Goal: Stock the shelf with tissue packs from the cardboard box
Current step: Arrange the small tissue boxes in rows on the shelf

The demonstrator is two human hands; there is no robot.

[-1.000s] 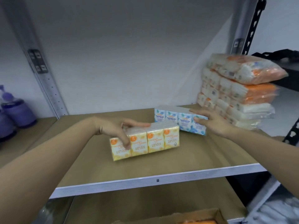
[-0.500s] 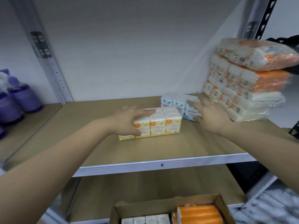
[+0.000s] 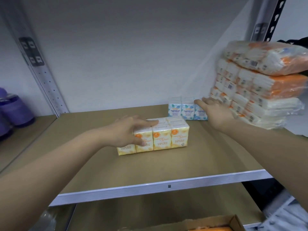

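On the shelf (image 3: 150,170), the left hand (image 3: 128,130) grips the yellow "FLORAL BLISS MINI TISSUE" pack (image 3: 160,135), fingers across its top and thumb on its front, while the right hand (image 3: 215,112) lies flat, fingers extended, against the blue "FRAGRANCE FREE MINI TISSUE" pack (image 3: 181,109) behind.

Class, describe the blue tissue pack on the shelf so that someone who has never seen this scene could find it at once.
Start at the brown shelf and look to its back right, next to the tall stack of orange-and-white packs. The blue tissue pack stands there against the wall, under the right hand. Its blue-and-white wrapper sets it apart from the yellow tissue pack in front.
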